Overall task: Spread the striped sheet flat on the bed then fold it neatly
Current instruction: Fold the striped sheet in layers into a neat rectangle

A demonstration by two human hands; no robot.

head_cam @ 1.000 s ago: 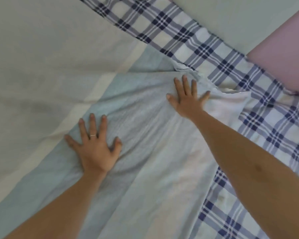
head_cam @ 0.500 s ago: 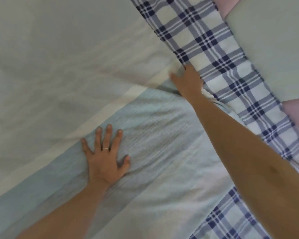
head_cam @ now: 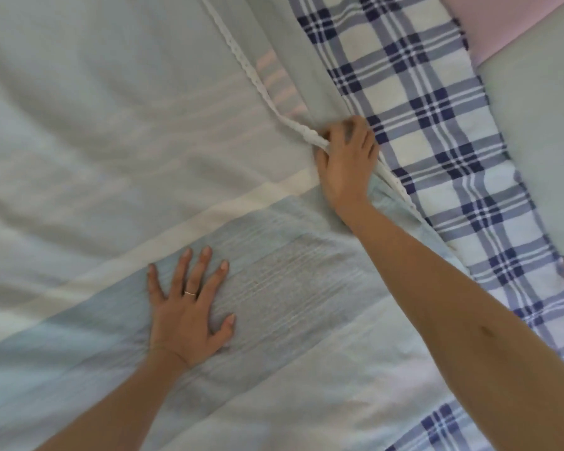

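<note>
Here, item by item:
Striped sheet (head_cam: 274,281): pale blue and cream bands, lying over most of the frame from lower left to centre; a paler layer of it fills the upper left.
Lace edge (head_cam: 261,83): white scalloped trim of the sheet, running from top centre down to the right hand.
Left hand (head_cam: 189,307): lower centre, palm down, fingers spread flat on a blue band; a thin ring (head_cam: 190,292) on one finger.
Right hand (head_cam: 347,157): centre right, fingers curled and closed on the lace edge, bunching the sheet there.
Plaid cloth (head_cam: 437,157): blue-and-white checks, a diagonal strip on the right, just beside the right hand and partly under the sheet.
Bed: bears all of these; its own surface is not clearly told apart.
</note>
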